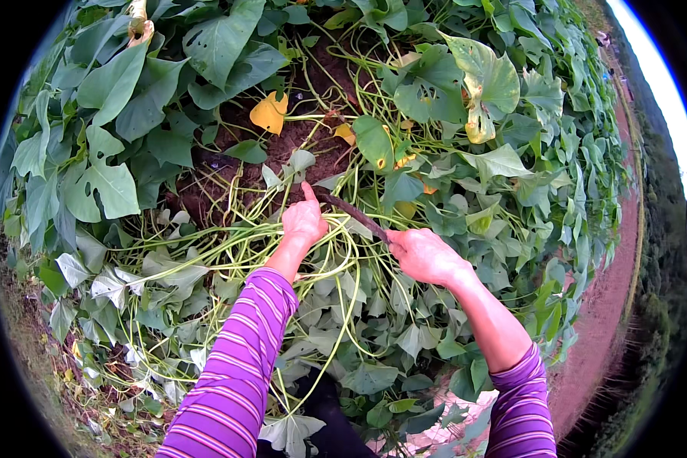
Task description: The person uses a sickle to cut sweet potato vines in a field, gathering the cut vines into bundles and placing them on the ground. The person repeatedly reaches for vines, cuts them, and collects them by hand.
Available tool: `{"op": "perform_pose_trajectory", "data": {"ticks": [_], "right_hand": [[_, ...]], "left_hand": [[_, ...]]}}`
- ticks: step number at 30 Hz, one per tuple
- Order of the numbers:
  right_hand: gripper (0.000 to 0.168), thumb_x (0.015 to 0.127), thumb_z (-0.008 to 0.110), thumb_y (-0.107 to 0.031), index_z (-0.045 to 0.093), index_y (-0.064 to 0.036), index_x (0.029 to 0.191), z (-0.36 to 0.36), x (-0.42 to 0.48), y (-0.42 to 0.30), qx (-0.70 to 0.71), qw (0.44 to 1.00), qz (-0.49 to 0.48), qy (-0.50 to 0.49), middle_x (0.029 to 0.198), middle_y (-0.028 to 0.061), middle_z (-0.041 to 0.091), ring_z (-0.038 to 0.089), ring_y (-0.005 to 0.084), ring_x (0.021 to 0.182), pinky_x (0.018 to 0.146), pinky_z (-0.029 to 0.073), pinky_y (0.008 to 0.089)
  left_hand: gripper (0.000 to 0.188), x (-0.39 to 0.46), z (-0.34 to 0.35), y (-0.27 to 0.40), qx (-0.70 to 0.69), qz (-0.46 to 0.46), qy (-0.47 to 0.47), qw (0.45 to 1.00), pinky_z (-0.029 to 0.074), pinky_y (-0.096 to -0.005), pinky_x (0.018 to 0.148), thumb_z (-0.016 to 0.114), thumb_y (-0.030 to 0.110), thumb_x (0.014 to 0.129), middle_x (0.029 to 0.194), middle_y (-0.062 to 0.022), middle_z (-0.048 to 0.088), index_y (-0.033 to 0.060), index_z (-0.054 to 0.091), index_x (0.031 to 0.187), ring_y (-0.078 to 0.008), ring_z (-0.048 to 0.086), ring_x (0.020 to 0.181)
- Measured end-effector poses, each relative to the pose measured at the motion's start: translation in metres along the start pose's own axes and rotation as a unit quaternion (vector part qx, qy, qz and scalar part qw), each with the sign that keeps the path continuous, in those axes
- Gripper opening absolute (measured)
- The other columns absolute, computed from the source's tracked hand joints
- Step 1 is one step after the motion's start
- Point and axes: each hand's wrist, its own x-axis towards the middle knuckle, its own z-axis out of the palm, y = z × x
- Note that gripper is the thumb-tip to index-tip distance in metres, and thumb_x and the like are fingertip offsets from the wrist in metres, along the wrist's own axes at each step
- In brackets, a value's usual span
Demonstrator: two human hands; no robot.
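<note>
My left hand (pixel 304 220) is over bare soil with its index finger stretched forward. Its other fingers curl around a bundle of long pale-green vines (pixel 252 243), which spreads out on both sides of the hand; the undersides of the fingers are hidden. My right hand (pixel 426 255) grips a sickle by its near end, the handle covered by the fist. The dark curved sickle blade (pixel 352 210) arches left, its far end close beside my left index finger. Small pale leaves (pixel 289 169) stand just beyond that fingertip.
Broad, heart-shaped green leaves (pixel 223 46), some full of holes, surround the reddish-brown soil (pixel 286 143). A yellow leaf (pixel 270 113) lies on the far side. Overturned greyish leaves (pixel 177 269) lie at left. A dirt strip (pixel 607 303) runs along the right, beside dark trees (pixel 661 229).
</note>
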Motion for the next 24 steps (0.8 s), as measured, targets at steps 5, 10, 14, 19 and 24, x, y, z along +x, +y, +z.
{"op": "perform_pose_trajectory", "data": {"ticks": [5, 10, 14, 19, 24], "right_hand": [[0.032, 0.088, 0.045, -0.017, 0.058, -0.007, 0.116, 0.013, 0.049, 0.037, 0.068, 0.982, 0.053, 0.169, 0.102, 0.0244, 0.061, 0.056, 0.0407, 0.1, 0.086, 0.044, 0.0453], [0.032, 0.09, 0.043, -0.022, 0.06, -0.005, 0.111, 0.015, 0.099, 0.056, 0.01, 0.954, 0.212, 0.21, 0.107, 0.024, 0.061, 0.057, 0.0404, 0.102, 0.087, 0.045, 0.0475], [0.033, 0.091, 0.042, -0.019, 0.056, -0.008, 0.119, 0.052, 0.062, 0.079, 0.018, 0.951, 0.141, 0.275, 0.089, 0.0243, 0.063, 0.06, 0.0423, 0.088, 0.076, 0.047, 0.0486], [0.04, 0.092, 0.05, -0.014, 0.049, -0.004, 0.13, 0.151, -0.131, 0.068, 0.226, 0.934, 0.167, 0.222, 0.061, 0.0039, 0.047, 0.044, 0.0098, 0.055, 0.054, 0.041, 0.0275], [0.039, 0.092, 0.049, -0.012, 0.05, -0.007, 0.13, 0.144, -0.172, 0.049, 0.3, 0.917, 0.156, 0.212, 0.058, 0.0042, 0.039, 0.037, 0.0085, 0.052, 0.05, 0.035, 0.0256]], "left_hand": [[0.013, -0.018, 0.018, -0.009, 0.022, 0.089, 0.066, 0.994, 0.052, -0.0416, 0.073, 0.061, 0.013, 0.071, 0.085, -0.0171, 0.067, 0.0028, 0.066, 0.077, -0.0331, 0.064, 0.082], [0.013, -0.059, 0.012, 0.009, 0.062, 0.186, 0.167, 0.966, 0.052, -0.0426, 0.061, 0.057, 0.007, 0.062, 0.069, -0.0148, 0.064, 0.0037, 0.058, 0.074, -0.0332, 0.062, 0.069], [0.008, -0.061, -0.023, 0.01, 0.073, 0.233, 0.167, 0.955, 0.051, -0.042, 0.059, 0.054, 0.006, 0.063, 0.065, -0.0148, 0.063, 0.0039, 0.057, 0.071, -0.0324, 0.062, 0.066], [0.015, -0.111, -0.046, -0.05, 0.112, 0.278, 0.098, 0.949, 0.048, -0.0403, 0.052, 0.06, 0.008, 0.057, 0.067, -0.0083, 0.06, 0.0072, 0.055, 0.07, -0.0279, 0.058, 0.068], [0.022, -0.184, -0.054, -0.073, 0.047, 0.285, 0.104, 0.952, 0.048, -0.0415, 0.055, 0.061, 0.006, 0.057, 0.071, -0.0077, 0.058, 0.0064, 0.053, 0.078, -0.0294, 0.057, 0.072]]}}
